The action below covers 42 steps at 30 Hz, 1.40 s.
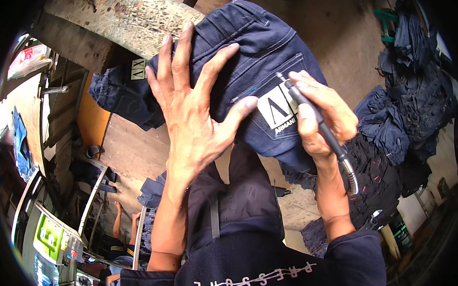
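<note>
A pair of dark blue jeans (235, 37) is draped over the end of a worn wooden board. My left hand (192, 101) lies on the denim with its fingers spread, the thumb close to a back pocket. On that pocket is a white printed patch (273, 111) with dark letter shapes. My right hand (334, 111) grips a black pen-shaped rotary handpiece (321, 120) with a metal tip and a spring-like metal tail. Its tip is over the pocket's upper part, beside the patch; whether it touches the cloth I cannot tell.
The worn wooden board (129, 20) runs in from the upper left. Another dark garment (132, 103) with a similar patch hangs beside it. Piles of dark clothes (389, 122) lie on the right. At lower left another person's bare legs (123, 222) show near metal rails.
</note>
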Tool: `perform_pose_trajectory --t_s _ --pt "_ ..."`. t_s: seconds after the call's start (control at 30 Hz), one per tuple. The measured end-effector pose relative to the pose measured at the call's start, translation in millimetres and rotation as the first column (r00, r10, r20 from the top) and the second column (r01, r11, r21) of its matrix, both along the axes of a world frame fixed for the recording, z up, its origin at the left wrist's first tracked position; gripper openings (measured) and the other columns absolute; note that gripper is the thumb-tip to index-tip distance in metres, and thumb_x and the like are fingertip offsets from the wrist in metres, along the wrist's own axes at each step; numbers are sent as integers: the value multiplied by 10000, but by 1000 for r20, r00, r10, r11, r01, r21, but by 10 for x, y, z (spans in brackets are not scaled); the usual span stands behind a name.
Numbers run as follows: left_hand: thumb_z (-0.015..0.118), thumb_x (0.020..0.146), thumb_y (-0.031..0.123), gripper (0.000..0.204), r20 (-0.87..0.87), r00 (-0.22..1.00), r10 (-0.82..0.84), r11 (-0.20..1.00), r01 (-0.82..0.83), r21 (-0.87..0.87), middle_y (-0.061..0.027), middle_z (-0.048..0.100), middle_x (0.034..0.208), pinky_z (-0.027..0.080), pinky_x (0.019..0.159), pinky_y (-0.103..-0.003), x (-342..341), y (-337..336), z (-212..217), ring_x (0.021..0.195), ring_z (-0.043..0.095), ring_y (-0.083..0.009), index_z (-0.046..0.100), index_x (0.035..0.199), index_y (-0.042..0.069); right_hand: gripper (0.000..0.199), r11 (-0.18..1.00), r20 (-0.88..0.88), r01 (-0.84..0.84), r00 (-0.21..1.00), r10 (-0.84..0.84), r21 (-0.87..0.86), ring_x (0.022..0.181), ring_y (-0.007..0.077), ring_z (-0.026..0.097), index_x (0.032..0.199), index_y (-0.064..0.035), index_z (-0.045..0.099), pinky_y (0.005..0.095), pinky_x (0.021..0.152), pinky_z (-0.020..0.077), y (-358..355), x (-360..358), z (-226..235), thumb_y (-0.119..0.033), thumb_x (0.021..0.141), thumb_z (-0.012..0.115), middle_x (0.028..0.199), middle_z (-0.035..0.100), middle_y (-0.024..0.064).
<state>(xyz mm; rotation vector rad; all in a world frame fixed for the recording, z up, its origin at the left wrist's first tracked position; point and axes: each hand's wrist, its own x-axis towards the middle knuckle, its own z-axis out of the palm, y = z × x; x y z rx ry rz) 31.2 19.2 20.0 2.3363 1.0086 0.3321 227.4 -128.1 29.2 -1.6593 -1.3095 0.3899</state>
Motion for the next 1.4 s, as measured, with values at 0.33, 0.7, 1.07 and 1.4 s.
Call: perform_pose_trajectory --t_s 0.33,0.7,1.07,1.4 --pt "875 809 565 837 3 1000 9 1000 -9 5 -180 303 1795 149 1342 -583 60 43 -56 1660 212 -415 665 1550 237 312 995 114 -78 990 84 -63 1124 424 796 1133 101 767 525 1086 602 79 62 -137 -63 875 705 1119 806 281" --pt "873 808 583 865 -30 1000 -3 1000 3 13 -187 294 1799 151 1342 -595 57 55 -71 1666 194 -421 642 1577 262 325 998 124 -41 991 47 -55 1131 423 795 1140 98 765 530 1089 600 71 69 -150 -58 863 694 1127 802 283" --pt "868 812 589 865 -27 1000 -6 1000 7 23 -185 292 1800 148 1344 -599 55 51 -79 1667 188 -427 638 1581 264 323 997 144 -54 988 61 -55 1124 419 796 1132 105 758 534 1083 604 71 80 -147 -61 863 689 1125 799 292" --pt "887 830 514 770 -42 998 56 997 -54 62 -178 335 1778 182 1340 -575 136 3 -64 1651 223 -427 678 1525 257 310 999 14 42 999 -42 -4 1144 412 777 1189 131 736 524 1121 572 24 186 -165 -37 940 660 1177 775 322"
